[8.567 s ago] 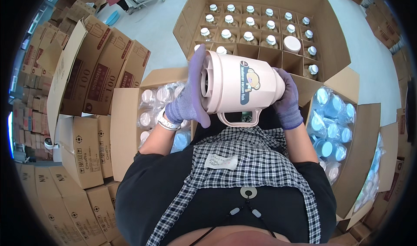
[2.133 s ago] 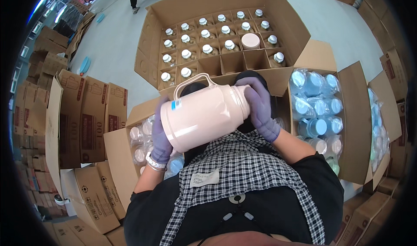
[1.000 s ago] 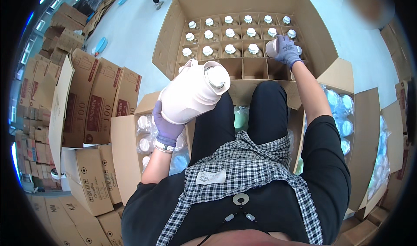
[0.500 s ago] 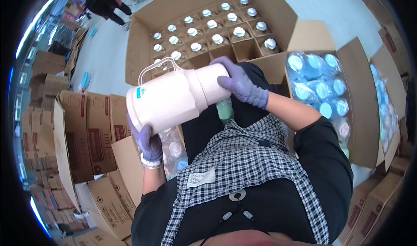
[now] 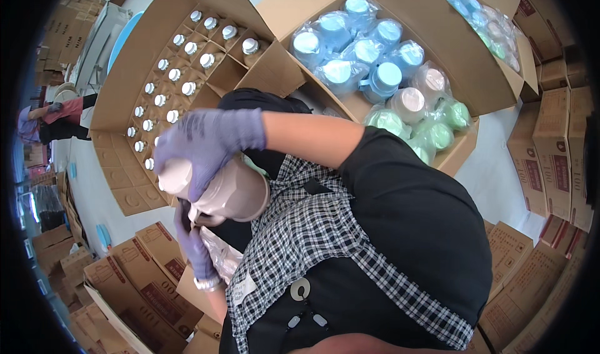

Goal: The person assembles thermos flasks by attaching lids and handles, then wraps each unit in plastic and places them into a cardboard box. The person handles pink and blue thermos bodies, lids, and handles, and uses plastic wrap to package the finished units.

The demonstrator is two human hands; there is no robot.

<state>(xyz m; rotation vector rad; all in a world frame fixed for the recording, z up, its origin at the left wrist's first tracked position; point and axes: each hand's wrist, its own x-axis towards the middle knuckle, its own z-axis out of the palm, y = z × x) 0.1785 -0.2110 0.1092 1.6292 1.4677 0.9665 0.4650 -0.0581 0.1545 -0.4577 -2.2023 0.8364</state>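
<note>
In the head view, the right hand [image 5: 212,138] wraps over the narrow end of the pink flask [image 5: 237,194], just in front of the checked apron [image 5: 306,229]. The left hand [image 5: 195,244] is curled below it, by the handle [image 5: 209,219] (I cannot tell if it really grips). The flask looks nearly put together, I think, but the right hand hides much of that end. Lots seems left: many bottles [image 5: 207,60] stand in the big box [image 5: 122,173], and bagged blue, pink and green jugs [image 5: 364,51] sit beside them.
</note>
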